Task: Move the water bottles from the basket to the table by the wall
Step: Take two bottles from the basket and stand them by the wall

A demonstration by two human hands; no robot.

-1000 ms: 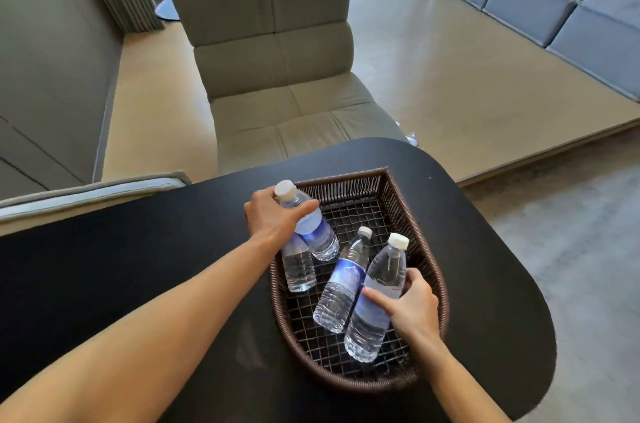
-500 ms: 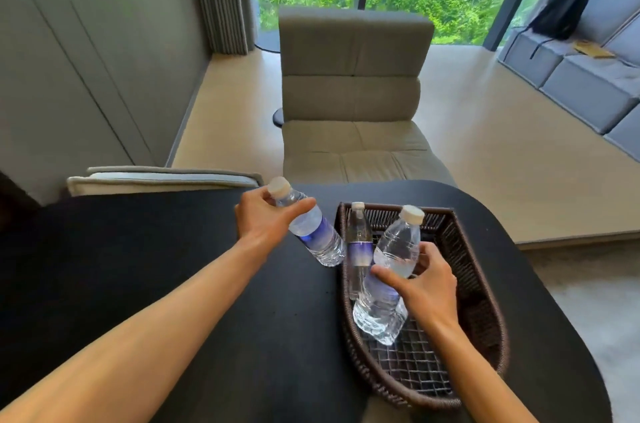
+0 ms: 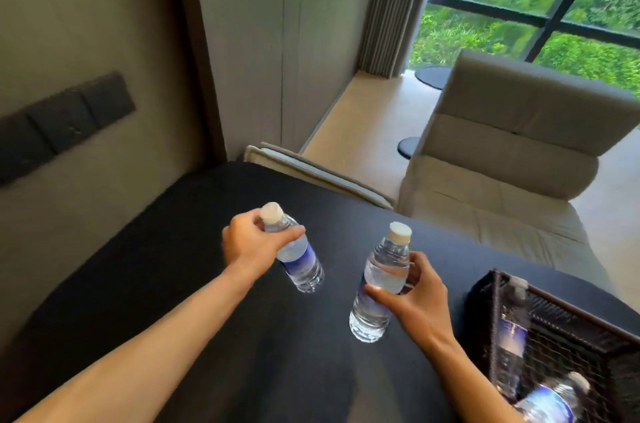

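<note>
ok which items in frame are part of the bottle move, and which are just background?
Job:
left hand gripping a bottle
right hand gripping a second bottle
basket with two bottles inside
black table

Background:
beige chair
curtain
wall switch panel

Basket (image 3: 568,325) cut off; its bottles (image 3: 512,339) blurred

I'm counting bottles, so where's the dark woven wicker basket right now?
In the head view the dark woven wicker basket sits at the lower right on the black table, right of the right hand.
</note>
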